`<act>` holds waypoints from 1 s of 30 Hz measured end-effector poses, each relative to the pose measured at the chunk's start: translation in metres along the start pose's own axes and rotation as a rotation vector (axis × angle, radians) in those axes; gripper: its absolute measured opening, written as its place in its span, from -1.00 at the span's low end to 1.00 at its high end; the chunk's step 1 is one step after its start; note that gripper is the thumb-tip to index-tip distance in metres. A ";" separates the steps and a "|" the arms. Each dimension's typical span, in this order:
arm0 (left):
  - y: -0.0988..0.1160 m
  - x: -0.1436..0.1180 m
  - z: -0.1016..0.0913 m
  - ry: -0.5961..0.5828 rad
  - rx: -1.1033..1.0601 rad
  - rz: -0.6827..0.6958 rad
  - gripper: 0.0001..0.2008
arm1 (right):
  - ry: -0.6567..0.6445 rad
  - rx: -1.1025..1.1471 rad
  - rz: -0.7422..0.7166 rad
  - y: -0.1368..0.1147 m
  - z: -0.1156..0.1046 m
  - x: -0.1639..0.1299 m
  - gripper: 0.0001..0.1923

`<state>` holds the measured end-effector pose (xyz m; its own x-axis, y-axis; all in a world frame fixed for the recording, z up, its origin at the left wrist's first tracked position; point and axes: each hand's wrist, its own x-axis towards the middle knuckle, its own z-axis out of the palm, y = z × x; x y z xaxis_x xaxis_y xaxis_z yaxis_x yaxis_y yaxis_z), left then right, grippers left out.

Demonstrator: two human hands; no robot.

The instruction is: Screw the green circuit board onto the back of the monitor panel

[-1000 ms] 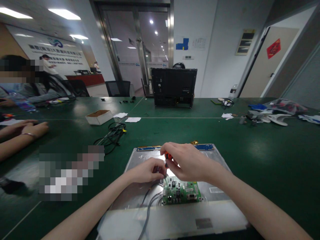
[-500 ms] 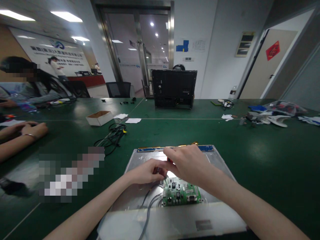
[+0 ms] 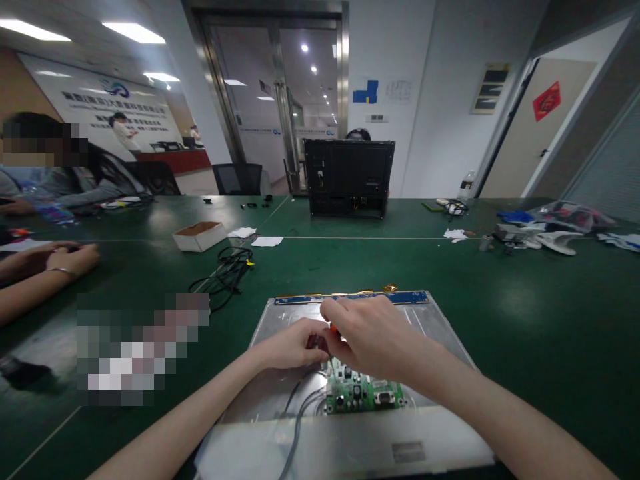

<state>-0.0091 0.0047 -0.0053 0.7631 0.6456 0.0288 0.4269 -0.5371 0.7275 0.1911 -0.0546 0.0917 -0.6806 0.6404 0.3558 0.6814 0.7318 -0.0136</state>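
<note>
Right hand (image 3: 373, 333) closed in a narrow grip on a screwdriver (image 3: 332, 329), only a sliver of orange handle showing, shaft pointing down at the top left corner of the green board (image 3: 363, 392). Left hand (image 3: 295, 343) pinched tight just beside the shaft, touching the right hand; whether on the tip or a screw cannot be told. Board seated flat on the metal panel (image 3: 280, 320), near its front edge, grey wires (image 3: 300, 407) running from its left side. Blue strip (image 3: 350, 297) along the panel's far edge. By the look of it, mid-work on one corner fastener; board in place, wires attached, other corners hidden or untouched. Black cable (image 3: 225, 267), box (image 3: 199, 235) and monitor (image 3: 349, 177) well apart on the table (image 3: 525, 313).
</note>
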 end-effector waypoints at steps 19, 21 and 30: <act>-0.001 0.000 0.000 -0.010 0.003 -0.033 -0.89 | 0.030 0.076 -0.027 0.006 0.003 0.001 -0.78; -0.001 0.000 0.000 -0.018 0.009 -0.034 -0.88 | 0.020 0.071 -0.016 0.004 0.003 0.002 -0.80; -0.001 -0.001 0.000 0.003 0.062 -0.037 -0.91 | -0.019 0.090 -0.102 0.004 -0.004 -0.002 -0.90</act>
<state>-0.0098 0.0048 -0.0057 0.7451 0.6669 0.0050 0.4836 -0.5454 0.6846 0.1958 -0.0538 0.0948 -0.7505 0.5653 0.3423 0.5822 0.8106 -0.0622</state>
